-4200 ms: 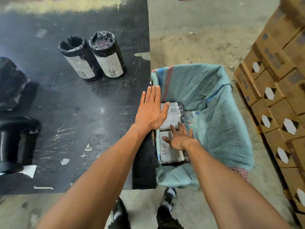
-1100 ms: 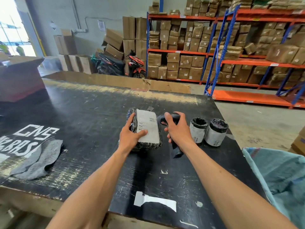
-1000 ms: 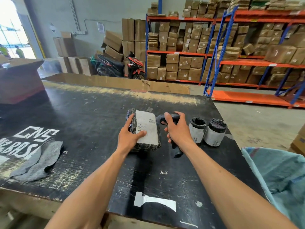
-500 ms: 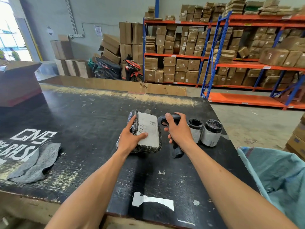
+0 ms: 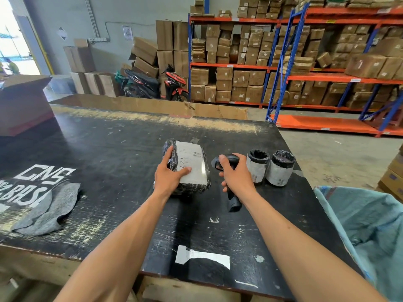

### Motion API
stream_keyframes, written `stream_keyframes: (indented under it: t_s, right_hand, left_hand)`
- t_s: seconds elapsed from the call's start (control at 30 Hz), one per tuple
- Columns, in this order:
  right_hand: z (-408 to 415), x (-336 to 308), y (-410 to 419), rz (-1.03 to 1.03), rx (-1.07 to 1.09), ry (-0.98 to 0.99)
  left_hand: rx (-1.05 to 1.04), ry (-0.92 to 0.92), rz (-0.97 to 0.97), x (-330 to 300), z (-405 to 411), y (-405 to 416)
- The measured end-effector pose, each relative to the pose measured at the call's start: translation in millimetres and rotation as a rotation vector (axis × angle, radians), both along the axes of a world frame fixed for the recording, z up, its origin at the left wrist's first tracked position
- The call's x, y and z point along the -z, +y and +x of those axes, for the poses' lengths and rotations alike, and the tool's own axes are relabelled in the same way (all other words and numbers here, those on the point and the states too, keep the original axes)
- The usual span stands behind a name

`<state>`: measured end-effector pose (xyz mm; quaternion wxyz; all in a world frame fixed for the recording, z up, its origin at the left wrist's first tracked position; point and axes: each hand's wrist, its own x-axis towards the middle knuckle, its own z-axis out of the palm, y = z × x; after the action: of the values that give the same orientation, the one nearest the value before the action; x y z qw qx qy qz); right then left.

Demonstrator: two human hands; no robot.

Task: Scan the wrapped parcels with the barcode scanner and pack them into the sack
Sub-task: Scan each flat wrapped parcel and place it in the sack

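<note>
Gripping parcel [image 5: 192, 168] left hand [image 5: 169, 178], scanner [image 5: 227, 164] right hand [image 5: 236, 177].

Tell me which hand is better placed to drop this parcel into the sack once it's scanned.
Probably the left hand: it already grips the wrapped parcel, while the right hand is wrapped around the barcode scanner. The sack sits right, so it must cross over.
</note>
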<state>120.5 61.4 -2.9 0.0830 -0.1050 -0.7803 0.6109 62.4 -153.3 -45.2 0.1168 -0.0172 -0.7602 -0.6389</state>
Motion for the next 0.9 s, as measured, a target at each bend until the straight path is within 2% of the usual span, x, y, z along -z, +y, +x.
stream_keyframes:
  t_s: [0.1,0.2,0.27,0.37,0.47,0.73,0.83,0.9]
  right_hand:
    - [5.9,25.4,-7.5,-0.01,0.002,-0.082]
    - [12.9,54.1,-16.9,0.024,-0.003,-0.158]
    - [16.2,71.2,-23.6,0.08,-0.013,-0.209]
    - [20.3,93.1,-33.6,0.235,-0.05,-0.265]
    - [22.3,107.7,-39.2,0.417,-0.08,-0.323]
    - [18.3,95.7,-31.1,0.683,-0.123,-0.35]
    - [16.6,82.6,-7.5,0.603,-0.06,-0.28]
    - [14.6,72.9,16.9,0.433,0.0,-0.218]
  left_hand:
    - [-0.103,-0.001,0.077,0.6,-3.6,-4.5]
    - [-0.182,-0.029,0.284,-1.7,-6.4,-7.2]
    - [-0.213,-0.046,0.399,-3.6,-6.3,-8.8]
    - [-0.216,-0.047,0.463,-3.4,-4.1,-12.3]
    - [-0.224,-0.041,0.463,-1.5,-0.4,-16.2]
    - [-0.117,-0.024,0.376,8.6,0.9,-2.9]
    - [-0.059,-0.014,0.325,6.6,0.7,13.6]
    - [-0.012,-0.006,0.285,4.5,0.8,29.2]
